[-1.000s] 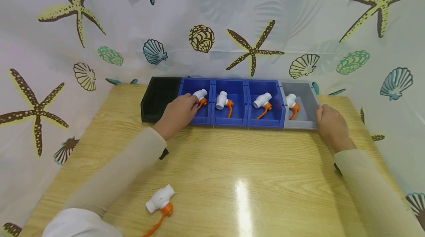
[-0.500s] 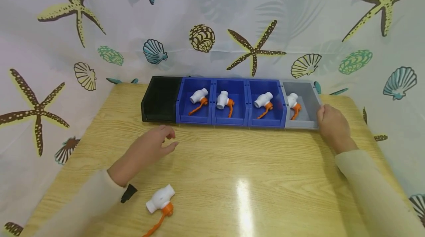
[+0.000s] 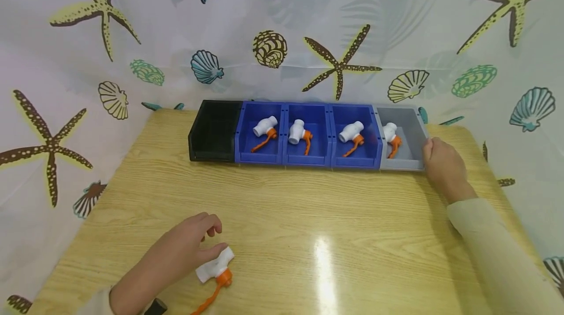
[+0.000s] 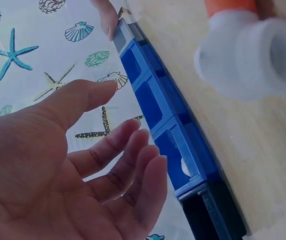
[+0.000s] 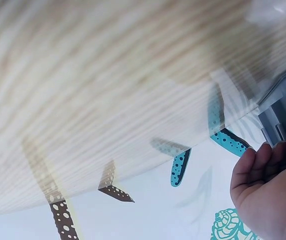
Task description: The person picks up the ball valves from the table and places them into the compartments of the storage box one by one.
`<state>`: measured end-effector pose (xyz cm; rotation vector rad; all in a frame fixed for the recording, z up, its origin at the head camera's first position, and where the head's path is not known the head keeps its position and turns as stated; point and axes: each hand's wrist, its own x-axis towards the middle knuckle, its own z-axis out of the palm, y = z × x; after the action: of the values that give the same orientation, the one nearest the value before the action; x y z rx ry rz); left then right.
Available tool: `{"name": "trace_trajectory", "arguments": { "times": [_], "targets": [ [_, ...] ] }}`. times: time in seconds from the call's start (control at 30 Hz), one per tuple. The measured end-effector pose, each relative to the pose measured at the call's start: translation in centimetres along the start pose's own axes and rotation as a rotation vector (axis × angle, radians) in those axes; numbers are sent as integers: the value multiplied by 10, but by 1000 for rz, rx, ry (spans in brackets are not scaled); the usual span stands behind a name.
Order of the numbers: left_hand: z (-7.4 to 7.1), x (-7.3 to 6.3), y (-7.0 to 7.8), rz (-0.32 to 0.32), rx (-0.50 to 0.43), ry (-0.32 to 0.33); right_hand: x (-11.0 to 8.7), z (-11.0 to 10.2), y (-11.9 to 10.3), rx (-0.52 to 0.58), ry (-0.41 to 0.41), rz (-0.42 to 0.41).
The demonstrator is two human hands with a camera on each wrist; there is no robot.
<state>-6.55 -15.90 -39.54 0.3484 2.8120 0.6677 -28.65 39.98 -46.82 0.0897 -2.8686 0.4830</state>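
Observation:
In the head view my left hand [image 3: 178,249] is over the near left of the table, its thumb overlapping a white plastic ball valve [image 3: 210,271] with an orange handle. The left wrist view shows that hand's fingers spread and slightly bent, nothing between them, and the valve's white body [image 4: 233,55] beyond at the upper right. At the far right my right hand [image 3: 446,165] grips the outer side wall of a grey bin [image 3: 402,164]. Curled fingers [image 5: 245,167] show against the bin's edge in the right wrist view. Inside the grey bin lies another ball valve [image 3: 389,131].
Three blue bins [image 3: 308,160] stand in a row left of the grey one, each with one white and orange ball valve in it. A black bin [image 3: 213,156] ends the row. Behind the wooden table [image 3: 352,236] hangs a shell-patterned curtain [image 3: 238,11].
My left hand has let go of the ball valve in the leftmost blue bin and come back toward the near valve on the table. My right hand stays on the grey bin.

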Motion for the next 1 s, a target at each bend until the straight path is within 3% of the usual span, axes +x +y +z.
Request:
{"name": "trace_trajectory", "arguments": {
  "times": [0.13, 0.33, 0.47, 0.63, 0.9, 1.0],
  "targets": [
    [7, -11, -3, -5, -37, 13, 0, 1, 1, -3, -6, 4],
    [12, -22, -13, 87, -78, 110, -2, 1, -1, -9, 2, 4],
    [13, -31, -14, 91, -83, 67, -2, 1, -4, -11, 14, -8],
    [18, -41, -15, 99, -15, 66, -1, 1, -4, -11, 22, -7],
    [27, -48, -17, -8, -67, -174, 0, 1, -1, -18, -9, -4],
    [32, -49, -19, -30, -77, -215, -1, 0, -2, -23, -26, -1]
  ]
}}
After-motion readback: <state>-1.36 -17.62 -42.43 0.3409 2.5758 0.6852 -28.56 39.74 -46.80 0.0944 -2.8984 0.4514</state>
